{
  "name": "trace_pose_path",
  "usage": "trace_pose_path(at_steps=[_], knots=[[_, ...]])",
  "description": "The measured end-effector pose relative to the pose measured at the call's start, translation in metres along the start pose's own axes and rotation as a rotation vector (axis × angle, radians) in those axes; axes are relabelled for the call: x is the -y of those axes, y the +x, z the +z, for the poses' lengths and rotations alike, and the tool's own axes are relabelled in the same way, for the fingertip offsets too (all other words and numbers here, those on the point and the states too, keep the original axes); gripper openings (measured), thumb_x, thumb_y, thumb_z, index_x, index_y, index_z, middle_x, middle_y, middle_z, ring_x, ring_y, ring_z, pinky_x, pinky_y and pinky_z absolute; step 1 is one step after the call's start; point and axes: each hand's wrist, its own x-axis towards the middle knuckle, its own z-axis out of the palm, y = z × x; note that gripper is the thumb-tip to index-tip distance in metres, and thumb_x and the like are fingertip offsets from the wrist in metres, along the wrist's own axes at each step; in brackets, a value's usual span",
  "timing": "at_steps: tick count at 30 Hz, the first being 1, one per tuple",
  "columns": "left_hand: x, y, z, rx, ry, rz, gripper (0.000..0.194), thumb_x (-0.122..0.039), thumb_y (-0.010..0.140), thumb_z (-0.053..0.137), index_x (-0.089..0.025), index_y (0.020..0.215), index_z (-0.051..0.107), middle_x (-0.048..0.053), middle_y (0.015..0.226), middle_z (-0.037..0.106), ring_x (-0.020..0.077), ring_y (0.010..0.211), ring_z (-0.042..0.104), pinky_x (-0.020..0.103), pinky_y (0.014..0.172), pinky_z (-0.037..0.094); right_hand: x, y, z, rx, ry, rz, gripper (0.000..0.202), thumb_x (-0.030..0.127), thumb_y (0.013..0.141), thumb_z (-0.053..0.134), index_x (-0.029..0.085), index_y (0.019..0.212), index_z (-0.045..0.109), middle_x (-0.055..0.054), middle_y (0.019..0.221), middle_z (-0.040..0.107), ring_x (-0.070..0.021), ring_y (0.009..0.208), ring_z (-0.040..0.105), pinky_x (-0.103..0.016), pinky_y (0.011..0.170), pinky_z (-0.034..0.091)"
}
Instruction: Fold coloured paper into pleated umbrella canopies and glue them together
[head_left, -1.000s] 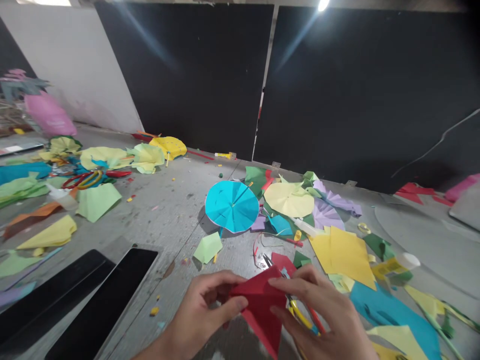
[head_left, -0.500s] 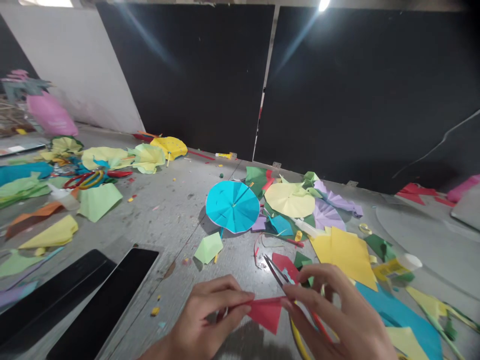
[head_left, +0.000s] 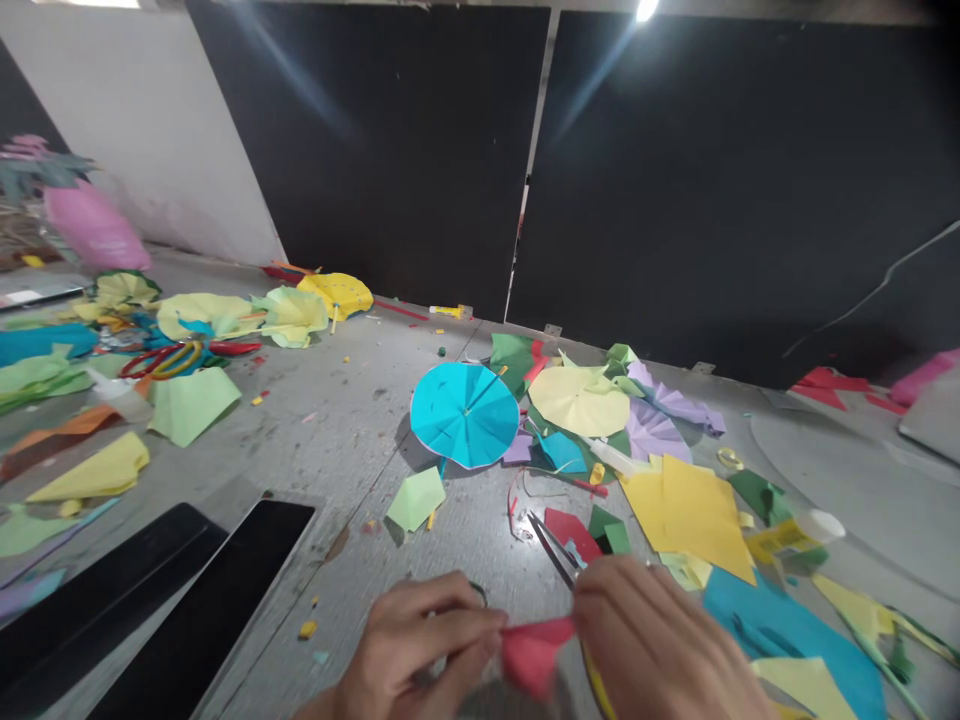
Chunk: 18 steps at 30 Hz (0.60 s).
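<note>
Single view: head camera, worn by the person, facing forward and down over the table [head_left: 360,420]. Hands, left [head_left: 427,640] and right [head_left: 660,640], sit close, at the bottom edge. Blue disc [head_left: 465,414] lies mid-frame, farther off; black panels [head_left: 390,140] fill the upper background. No second view shares the scene.

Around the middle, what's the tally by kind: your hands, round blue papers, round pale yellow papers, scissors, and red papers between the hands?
Hands: 2 (left hand, right hand)
Round blue paper: 1
Round pale yellow paper: 1
Scissors: 1 pair
Red paper between hands: 1
Total: 6
</note>
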Motion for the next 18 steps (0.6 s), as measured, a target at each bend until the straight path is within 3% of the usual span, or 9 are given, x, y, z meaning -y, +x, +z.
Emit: trace_pose_path(at_steps=[2, 5, 7, 9, 11, 13, 15, 18], knots=[[0.001, 0.003, -0.005, 0.004, -0.030, -0.126, 0.020, -0.014, 0.099, 0.059, -0.019, 0.093, 0.078, 0.001, 0.069, 0.064, 0.0113, 0.059, 0.060, 0.021, 0.055, 0.045, -0.022, -0.001, -0.009, 0.049, -0.167, 0.066, 0.034, -0.004, 0.082, 0.042, 0.020, 0.082, 0.067, -0.008, 0.080, 0.074, -0.0259, 0.074, 0.073, -0.036, 0.066, 0.057], [0.007, 0.003, -0.006, -0.018, -0.100, -0.246, 0.021, -0.019, 0.101, 0.059, -0.022, 0.090, 0.076, 0.000, 0.071, 0.064, 0.0121, 0.066, 0.062, 0.019, 0.059, 0.049, -0.042, -0.005, -0.019, 0.141, -0.138, 0.088, 0.030, -0.002, 0.079, 0.046, 0.023, 0.076, 0.062, -0.004, 0.071, 0.069, -0.0214, 0.060, 0.069, -0.028, 0.050, 0.052], [0.015, -0.003, -0.002, 0.003, -0.176, -0.290, 0.017, -0.026, 0.102, 0.059, -0.027, 0.109, 0.075, 0.003, 0.085, 0.069, 0.0132, 0.071, 0.065, 0.019, 0.060, 0.053, -0.038, -0.009, -0.019, 0.180, -0.099, 0.096, 0.031, -0.004, 0.075, 0.048, 0.024, 0.080, 0.062, -0.004, 0.074, 0.071, -0.0198, 0.059, 0.069, -0.027, 0.050, 0.052], [0.022, -0.012, 0.004, 0.068, -0.253, -0.310, 0.041, -0.034, 0.098, 0.065, -0.032, 0.139, 0.061, 0.007, 0.108, 0.072, 0.0136, 0.072, 0.067, 0.020, 0.058, 0.057, -0.023, -0.010, -0.015, 0.216, -0.064, 0.089, 0.039, -0.007, 0.069, 0.048, 0.023, 0.087, 0.064, -0.003, 0.080, 0.074, -0.0191, 0.064, 0.072, -0.026, 0.056, 0.054], [0.027, -0.019, 0.010, 0.140, -0.248, -0.292, 0.063, -0.041, 0.089, 0.076, -0.034, 0.148, 0.053, 0.007, 0.113, 0.074, 0.0136, 0.066, 0.068, 0.019, 0.053, 0.057, -0.005, -0.006, -0.008, 0.201, -0.037, 0.073, 0.039, -0.008, 0.068, 0.050, 0.023, 0.087, 0.064, -0.003, 0.081, 0.075, -0.0191, 0.068, 0.073, -0.024, 0.057, 0.053], [0.027, -0.021, 0.013, 0.125, -0.086, -0.332, 0.044, -0.040, 0.086, 0.079, -0.033, 0.129, 0.069, 0.006, 0.109, 0.077, 0.0160, 0.072, 0.071, 0.021, 0.064, 0.060, 0.009, 0.000, -0.005, 0.142, -0.011, 0.051, 0.033, -0.007, 0.071, 0.054, 0.022, 0.084, 0.063, -0.002, 0.078, 0.074, -0.0194, 0.065, 0.072, -0.025, 0.053, 0.051], [0.024, -0.017, 0.013, 0.157, 0.016, -0.407, 0.015, -0.038, 0.091, 0.072, -0.028, 0.101, 0.078, 0.003, 0.091, 0.079, 0.0162, 0.072, 0.071, 0.020, 0.067, 0.059, 0.015, 0.002, -0.011, 0.098, 0.052, 0.031, 0.027, -0.003, 0.080, 0.054, 0.021, 0.084, 0.063, -0.001, 0.078, 0.074, -0.0187, 0.063, 0.072, -0.025, 0.052, 0.051], [0.019, -0.005, 0.007, 0.257, 0.033, -0.493, 0.023, -0.038, 0.098, 0.061, -0.024, 0.090, 0.077, 0.000, 0.072, 0.074, 0.0138, 0.061, 0.066, 0.017, 0.056, 0.053, 0.011, -0.014, -0.036, -0.025, 0.135, 0.095, 0.035, 0.001, 0.096, 0.042, 0.022, 0.106, 0.067, -0.003, 0.098, 0.078, -0.0181, 0.087, 0.077, -0.024, 0.070, 0.059]])
